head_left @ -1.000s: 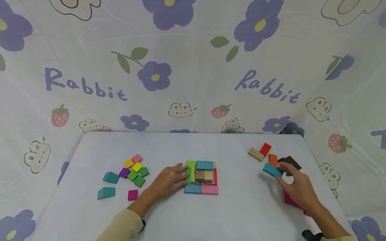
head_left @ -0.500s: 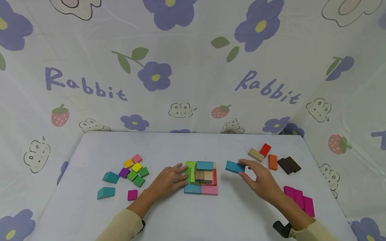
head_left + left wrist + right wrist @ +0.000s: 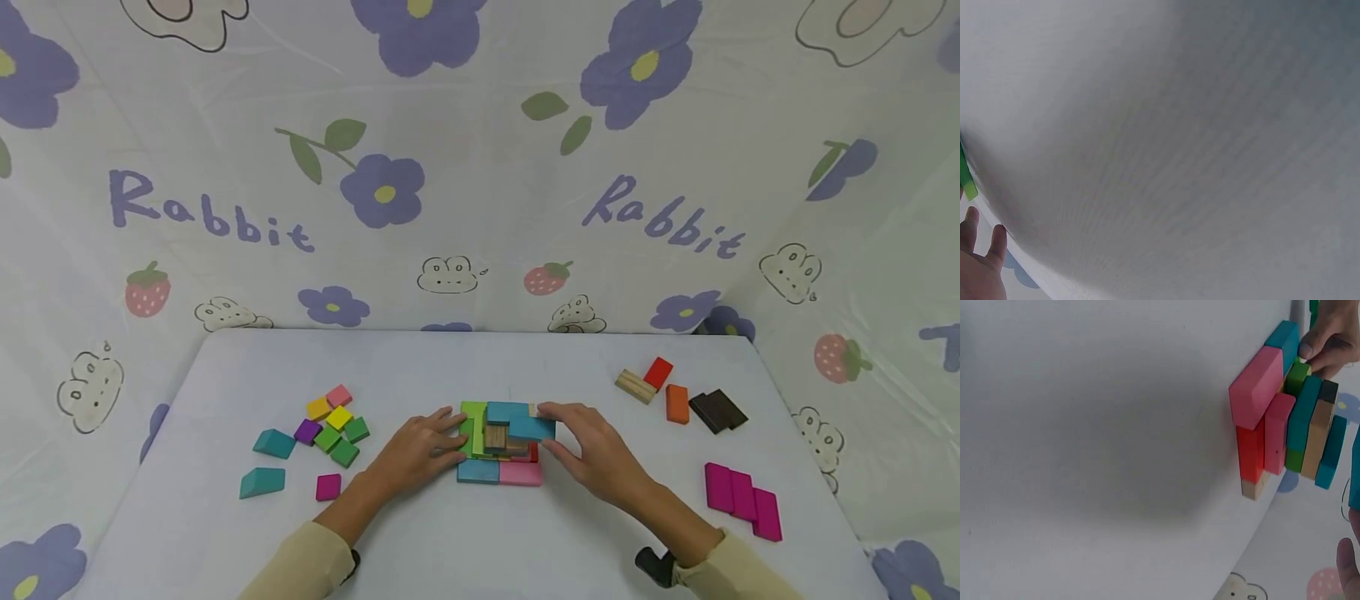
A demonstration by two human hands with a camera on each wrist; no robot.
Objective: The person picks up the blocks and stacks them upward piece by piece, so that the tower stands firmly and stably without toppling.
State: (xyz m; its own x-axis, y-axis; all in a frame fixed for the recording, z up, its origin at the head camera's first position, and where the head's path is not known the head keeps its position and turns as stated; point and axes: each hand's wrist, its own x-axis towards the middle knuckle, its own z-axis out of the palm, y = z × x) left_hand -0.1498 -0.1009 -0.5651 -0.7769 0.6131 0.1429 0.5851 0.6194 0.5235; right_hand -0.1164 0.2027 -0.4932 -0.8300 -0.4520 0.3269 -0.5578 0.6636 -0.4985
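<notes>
A layered stack of colored wooden blocks, with a pink block [image 3: 521, 474] at its front, stands mid-table. My left hand [image 3: 420, 452] rests against the stack's left side, its fingers touching the light green blocks [image 3: 467, 429]. Between thumb and fingers my right hand [image 3: 600, 454] pinches a blue block [image 3: 531, 429] over the stack's right part, beside another blue block [image 3: 507, 412] lying on top. In the right wrist view the held block shows only at the right edge, apart from the stack's top layer. Beneath it, wood-colored blocks [image 3: 495, 437] are partly hidden.
Small cubes, including a purple cube [image 3: 308, 432], and two teal wedges [image 3: 262, 482] lie on the left. To the right are magenta blocks [image 3: 731, 492], dark brown blocks [image 3: 718, 411], an orange block [image 3: 677, 404], a red block [image 3: 658, 374] and wood-colored ones [image 3: 636, 386].
My right hand has carried the blue block leftward from the right-hand blocks to above the stack. The left hand has stayed in place at the green blocks.
</notes>
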